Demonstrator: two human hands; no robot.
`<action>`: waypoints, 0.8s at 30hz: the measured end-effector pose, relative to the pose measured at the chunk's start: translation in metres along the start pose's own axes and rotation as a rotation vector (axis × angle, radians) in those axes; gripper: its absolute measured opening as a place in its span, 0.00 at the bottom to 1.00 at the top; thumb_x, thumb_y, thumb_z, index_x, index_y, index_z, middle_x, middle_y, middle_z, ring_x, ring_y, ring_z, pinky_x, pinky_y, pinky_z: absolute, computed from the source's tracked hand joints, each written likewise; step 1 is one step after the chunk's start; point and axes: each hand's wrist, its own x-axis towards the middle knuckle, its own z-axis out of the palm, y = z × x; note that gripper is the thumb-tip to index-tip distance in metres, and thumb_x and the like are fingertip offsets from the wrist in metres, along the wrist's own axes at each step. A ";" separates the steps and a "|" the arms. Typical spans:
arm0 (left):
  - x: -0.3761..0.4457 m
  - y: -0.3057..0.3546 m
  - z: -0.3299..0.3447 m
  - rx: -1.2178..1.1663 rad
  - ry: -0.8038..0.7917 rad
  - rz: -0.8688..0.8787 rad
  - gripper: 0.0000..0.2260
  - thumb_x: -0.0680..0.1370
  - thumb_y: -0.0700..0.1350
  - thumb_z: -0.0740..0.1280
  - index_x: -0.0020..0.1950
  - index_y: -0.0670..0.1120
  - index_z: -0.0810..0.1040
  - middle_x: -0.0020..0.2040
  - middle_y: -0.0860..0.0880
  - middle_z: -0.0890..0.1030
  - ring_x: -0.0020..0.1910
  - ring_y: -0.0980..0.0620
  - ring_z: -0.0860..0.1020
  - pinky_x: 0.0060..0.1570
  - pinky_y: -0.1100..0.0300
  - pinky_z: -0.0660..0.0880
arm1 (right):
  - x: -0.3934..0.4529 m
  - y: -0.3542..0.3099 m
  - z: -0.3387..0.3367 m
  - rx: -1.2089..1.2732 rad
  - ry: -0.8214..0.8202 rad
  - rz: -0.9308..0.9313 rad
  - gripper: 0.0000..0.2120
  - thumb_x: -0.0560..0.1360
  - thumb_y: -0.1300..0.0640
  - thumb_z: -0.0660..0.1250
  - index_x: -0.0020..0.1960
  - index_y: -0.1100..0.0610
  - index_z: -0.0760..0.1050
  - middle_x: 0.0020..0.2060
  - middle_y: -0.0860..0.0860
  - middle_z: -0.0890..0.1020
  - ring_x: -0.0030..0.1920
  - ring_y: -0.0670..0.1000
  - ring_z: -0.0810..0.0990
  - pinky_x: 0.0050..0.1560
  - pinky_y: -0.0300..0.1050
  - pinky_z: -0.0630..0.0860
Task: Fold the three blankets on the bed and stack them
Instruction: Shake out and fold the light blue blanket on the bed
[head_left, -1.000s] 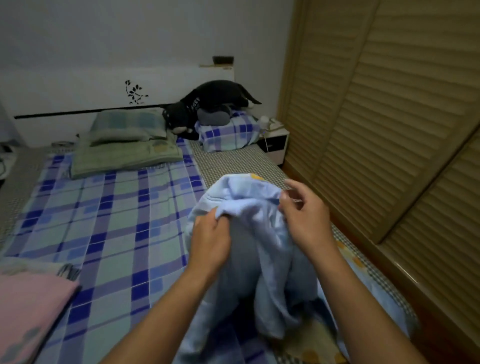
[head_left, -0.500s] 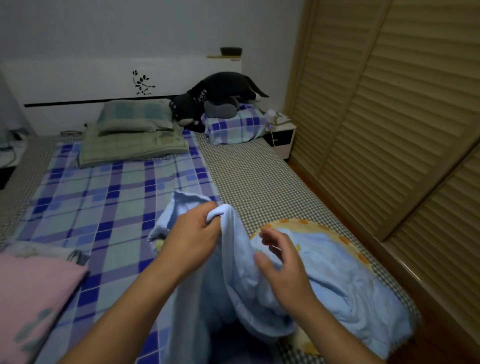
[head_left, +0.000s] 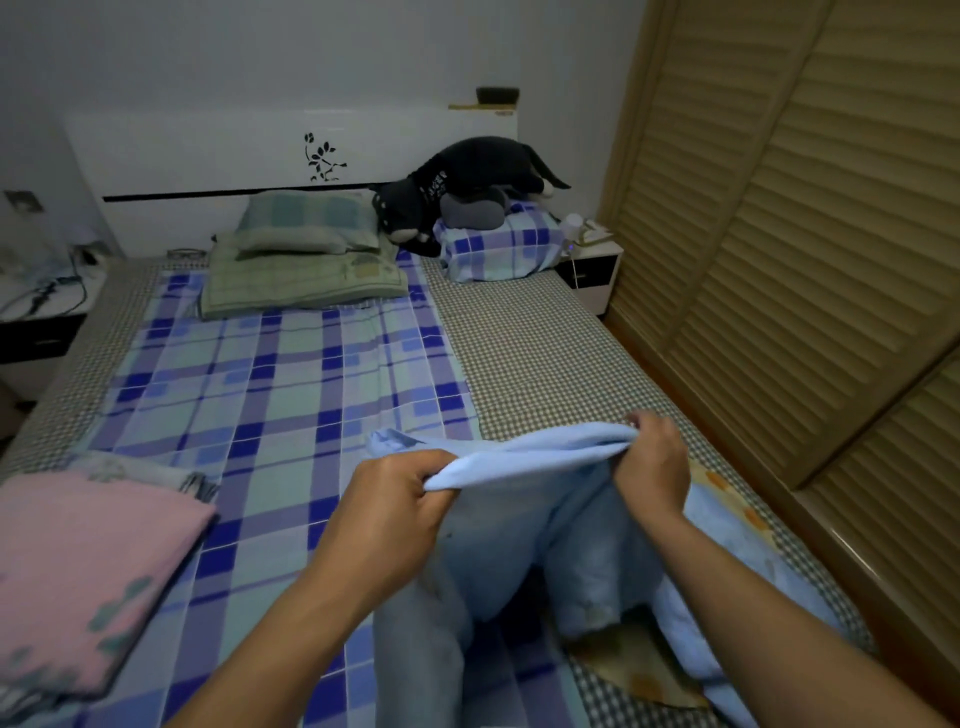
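Item, blue blanket (head_left: 545, 525): left hand (head_left: 387, 512) and right hand (head_left: 649, 467) are each gripping its top edge, lifting it unfolded over the bed's (head_left: 545, 353) near end, while a folded pink blanket (head_left: 78, 566) is lying to the left, leaving folding and stacking unfinished; no containers showing.

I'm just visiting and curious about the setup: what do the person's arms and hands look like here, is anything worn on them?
Both are bare. The left hand and right hand show no gloves, rings or markings that I can make out, and no watch or band at either wrist. Both forearms are uncovered right down to the bottom edge of the picture, with no sleeve showing. No cables or devices are attached.
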 end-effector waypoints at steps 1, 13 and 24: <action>-0.001 -0.005 -0.001 0.009 0.041 -0.005 0.11 0.80 0.46 0.63 0.44 0.54 0.84 0.35 0.53 0.83 0.35 0.54 0.80 0.37 0.46 0.77 | 0.014 0.008 -0.002 -0.025 0.009 -0.001 0.17 0.73 0.62 0.67 0.62 0.58 0.77 0.56 0.59 0.78 0.56 0.63 0.77 0.54 0.55 0.74; 0.008 -0.080 -0.063 -0.124 0.767 -0.453 0.10 0.81 0.39 0.60 0.44 0.38 0.77 0.44 0.36 0.79 0.42 0.41 0.75 0.40 0.55 0.64 | 0.136 0.000 -0.067 0.061 0.129 0.320 0.14 0.77 0.63 0.60 0.59 0.60 0.79 0.57 0.64 0.81 0.57 0.65 0.79 0.53 0.53 0.74; -0.027 -0.075 0.018 0.116 -0.460 -0.156 0.46 0.69 0.56 0.74 0.73 0.77 0.44 0.75 0.57 0.61 0.68 0.51 0.73 0.62 0.55 0.74 | -0.093 -0.103 -0.059 0.140 -1.162 -0.511 0.13 0.73 0.42 0.69 0.55 0.46 0.79 0.50 0.40 0.83 0.51 0.42 0.80 0.56 0.48 0.77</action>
